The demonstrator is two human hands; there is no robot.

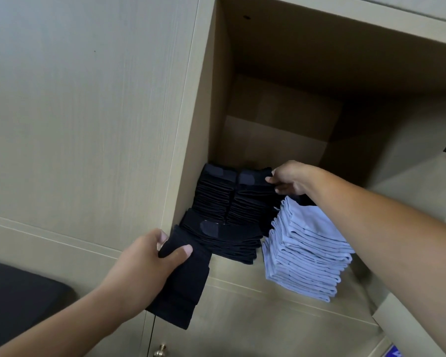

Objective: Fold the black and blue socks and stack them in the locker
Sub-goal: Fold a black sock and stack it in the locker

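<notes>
A person is reaching with both bare hands into an open wooden locker (216,104), seen from above the arms.

The left hand (150,261) is gripping a folded black sock (183,284), with the thumb lying across the sock's top and the fingers curled beneath it. The sock is hanging down from this grip, over the front edge of the locker shelf (242,284). Just beyond the thumb, a low pile of black socks (229,240) is lying at the front of the shelf.

The right hand (291,177) is reaching further in, its fingertips pinching the top edge of a tall stack of black socks (250,199) at the back. Touching that stack, on the side away from the right hand, a second tall black stack (214,194) is standing against the locker's side wall. Directly under the right wrist, a stack of light blue socks (307,253) is sitting nearer the shelf front, leaning slightly.

Below the left forearm, a dark cushion (18,300) is showing, and a brass knob (161,350) is sitting on the cabinet front beneath the shelf.
</notes>
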